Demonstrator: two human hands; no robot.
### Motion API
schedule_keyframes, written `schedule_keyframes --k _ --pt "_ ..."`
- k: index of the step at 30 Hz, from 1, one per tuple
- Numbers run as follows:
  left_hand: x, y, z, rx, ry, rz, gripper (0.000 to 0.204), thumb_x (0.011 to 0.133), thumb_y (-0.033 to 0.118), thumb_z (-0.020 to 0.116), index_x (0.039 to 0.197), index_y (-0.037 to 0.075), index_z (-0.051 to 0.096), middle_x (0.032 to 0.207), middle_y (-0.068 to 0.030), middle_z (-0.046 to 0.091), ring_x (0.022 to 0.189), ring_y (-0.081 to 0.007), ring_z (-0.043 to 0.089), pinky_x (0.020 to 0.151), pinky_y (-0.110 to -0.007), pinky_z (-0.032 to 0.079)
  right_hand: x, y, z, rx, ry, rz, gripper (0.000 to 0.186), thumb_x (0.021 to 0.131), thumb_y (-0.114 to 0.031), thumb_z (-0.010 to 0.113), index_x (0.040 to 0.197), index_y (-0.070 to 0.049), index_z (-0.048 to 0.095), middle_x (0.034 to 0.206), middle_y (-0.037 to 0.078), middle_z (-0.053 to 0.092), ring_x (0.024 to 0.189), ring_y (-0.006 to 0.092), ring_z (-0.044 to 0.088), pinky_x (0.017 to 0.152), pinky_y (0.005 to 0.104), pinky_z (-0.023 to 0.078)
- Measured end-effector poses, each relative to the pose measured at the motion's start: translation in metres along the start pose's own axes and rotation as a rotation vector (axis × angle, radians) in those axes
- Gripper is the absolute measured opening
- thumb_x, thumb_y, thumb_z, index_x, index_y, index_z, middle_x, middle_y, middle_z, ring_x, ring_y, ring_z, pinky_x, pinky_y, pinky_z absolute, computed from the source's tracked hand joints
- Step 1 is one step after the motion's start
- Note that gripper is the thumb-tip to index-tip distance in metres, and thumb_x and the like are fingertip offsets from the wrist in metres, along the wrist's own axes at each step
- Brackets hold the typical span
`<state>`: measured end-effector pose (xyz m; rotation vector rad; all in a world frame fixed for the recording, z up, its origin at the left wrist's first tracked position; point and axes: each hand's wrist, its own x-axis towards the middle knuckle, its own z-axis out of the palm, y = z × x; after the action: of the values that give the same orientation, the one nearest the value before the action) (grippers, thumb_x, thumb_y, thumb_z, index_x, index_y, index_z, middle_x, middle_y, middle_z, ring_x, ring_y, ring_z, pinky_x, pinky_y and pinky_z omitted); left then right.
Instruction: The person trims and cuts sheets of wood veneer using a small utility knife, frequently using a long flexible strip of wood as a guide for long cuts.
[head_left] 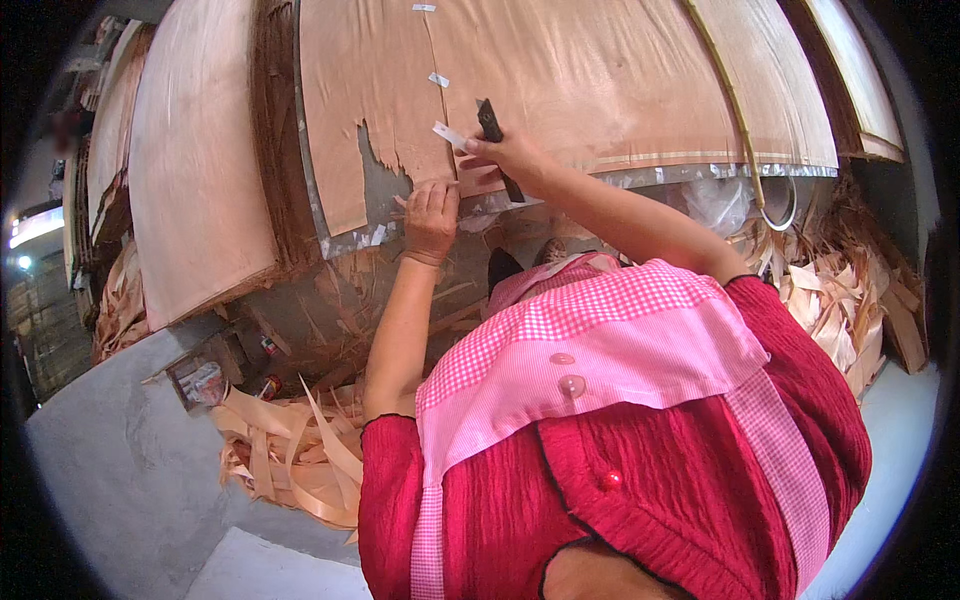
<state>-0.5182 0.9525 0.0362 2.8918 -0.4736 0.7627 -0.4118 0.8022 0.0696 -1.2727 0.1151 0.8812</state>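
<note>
A wide sheet of tan wood veneer [570, 90] lies in front of me, with a jagged hole near its front left edge. Small white tape pieces [438, 79] cross a seam that runs down it. My left hand [432, 218] is closed at the lower end of this seam, fingers bent together on the veneer beside the hole. Just to the right, my right hand [500, 162] grips a black utility knife [489, 122], its tip pointing away from me. A short strip of white tape [449, 135] sticks out from the same hand's fingertips, over the seam.
A bamboo stick [738, 100] lies across the sheet's right side, near a white hoop [783, 212]. Another veneer stack [200, 170] stands at left. Veneer scraps [290, 445] heap on the grey floor at left, and more scraps [825, 310] at right. Clear plastic [718, 205] hangs under the edge.
</note>
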Motion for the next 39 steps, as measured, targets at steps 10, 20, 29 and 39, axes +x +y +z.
schedule_keyframes --k 10,20,29,39 --pt "-0.004 0.002 0.009 -0.079 0.062 -0.171 0.021 0.073 0.006 0.056 0.094 0.005 0.056 0.091 -0.0078 0.055 0.088 -0.0241 0.055 0.078 -0.036 0.044 0.021 0.017 -0.021 -0.112 -0.166 0.039 0.015 0.083 -0.018 0.057 0.084 -0.003 0.058 0.075 0.006 0.062 0.065 0.0132 0.059 0.051 0.0259 0.046" --pt "-0.007 0.01 0.008 -0.075 0.064 -0.17 0.017 0.074 0.007 0.054 0.091 0.006 0.059 0.091 -0.0054 0.057 0.092 -0.0213 0.054 0.082 -0.034 0.041 0.022 0.01 -0.007 -0.431 -0.22 0.189 0.016 0.078 -0.015 0.059 0.081 0.001 0.06 0.065 0.01 0.061 0.05 0.0191 0.06 0.043 0.0288 0.048" --pt "-0.006 0.007 0.013 -0.086 0.118 -0.153 0.015 0.073 0.006 0.053 0.087 0.004 0.059 0.089 -0.0059 0.058 0.088 -0.0214 0.056 0.077 -0.033 0.044 0.011 -0.007 0.004 -0.526 -0.145 0.193 0.017 0.075 -0.012 0.059 0.08 0.004 0.061 0.066 0.012 0.062 0.051 0.0187 0.06 0.042 0.0271 0.046" --pt "-0.005 0.011 0.013 -0.103 0.131 -0.169 0.014 0.071 0.007 0.055 0.084 0.005 0.06 0.089 -0.0052 0.058 0.088 -0.021 0.056 0.076 -0.032 0.045 0.018 0.002 -0.002 -0.526 -0.178 0.175 0.018 0.079 -0.017 0.057 0.08 0.0 0.06 0.062 0.01 0.06 0.047 0.0163 0.058 0.04 0.0255 0.043"
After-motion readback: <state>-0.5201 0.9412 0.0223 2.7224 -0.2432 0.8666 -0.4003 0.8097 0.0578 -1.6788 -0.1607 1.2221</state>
